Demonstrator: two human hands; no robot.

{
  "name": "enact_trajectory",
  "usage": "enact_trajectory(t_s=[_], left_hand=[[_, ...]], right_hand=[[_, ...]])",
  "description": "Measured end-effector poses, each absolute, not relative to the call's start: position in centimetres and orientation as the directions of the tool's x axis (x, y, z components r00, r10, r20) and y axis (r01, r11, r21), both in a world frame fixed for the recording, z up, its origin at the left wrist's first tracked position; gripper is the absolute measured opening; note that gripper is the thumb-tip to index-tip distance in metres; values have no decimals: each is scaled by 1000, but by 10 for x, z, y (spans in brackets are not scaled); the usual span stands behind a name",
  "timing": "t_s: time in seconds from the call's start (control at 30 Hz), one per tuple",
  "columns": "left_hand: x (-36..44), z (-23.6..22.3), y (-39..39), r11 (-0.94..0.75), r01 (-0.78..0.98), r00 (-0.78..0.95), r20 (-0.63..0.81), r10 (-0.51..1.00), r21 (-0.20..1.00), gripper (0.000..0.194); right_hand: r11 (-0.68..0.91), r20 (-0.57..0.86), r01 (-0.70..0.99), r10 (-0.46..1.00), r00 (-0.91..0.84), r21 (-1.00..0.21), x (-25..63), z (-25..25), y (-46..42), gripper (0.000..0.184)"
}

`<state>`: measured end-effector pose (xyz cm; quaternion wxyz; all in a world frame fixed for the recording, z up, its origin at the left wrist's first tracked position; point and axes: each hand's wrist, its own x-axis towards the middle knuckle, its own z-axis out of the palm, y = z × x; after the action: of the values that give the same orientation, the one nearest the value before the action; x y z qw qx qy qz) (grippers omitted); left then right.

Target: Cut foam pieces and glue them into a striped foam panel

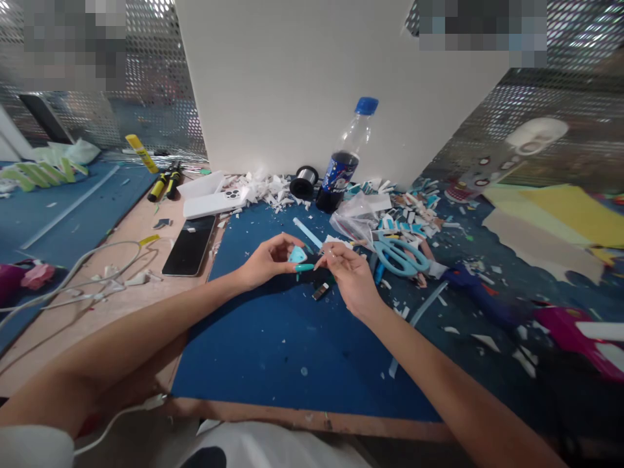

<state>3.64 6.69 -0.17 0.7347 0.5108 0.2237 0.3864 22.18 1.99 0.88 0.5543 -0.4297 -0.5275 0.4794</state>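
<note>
My left hand (270, 261) is closed around a small light blue foam-like piece (297, 255) with dark dots. Teal shapes at its fingertips look like long painted nails. Close by on the right, my right hand (350, 273) is pinched, its fingertips a short way from the piece; whatever they hold is too small to make out. Below and between the hands, a small dark rectangular part (320, 291) lies on the blue mat (273, 351). A pale blue strip (307, 232) lies just beyond the fingers.
Light blue scissors (400, 256), a clear plastic bag (355, 218) and heaped foam scraps (266, 188) lie beyond the hands. A cola bottle (341, 166) stands by a wire spool (304, 182). Left are a phone (190, 247), cables (117, 247) and pliers (164, 182); right, a magenta tool (578, 338).
</note>
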Motion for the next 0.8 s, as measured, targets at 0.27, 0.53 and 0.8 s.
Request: enact_trajectory(t_s=[0.27, 0.53, 0.8], left_hand=[[33, -5, 64, -61, -188, 572, 160, 805, 980, 49], [32, -6, 63, -182, -107, 550, 211, 808, 977, 46], [32, -3, 60, -256, -68, 545, 251, 800, 964, 43]], right_hand=[[177, 170, 52, 978, -121, -983, 220, 10, 18, 21], [183, 166, 111, 975, -147, -977, 220, 11, 18, 24], [196, 165, 186, 972, -170, -963, 218, 15, 15, 24]])
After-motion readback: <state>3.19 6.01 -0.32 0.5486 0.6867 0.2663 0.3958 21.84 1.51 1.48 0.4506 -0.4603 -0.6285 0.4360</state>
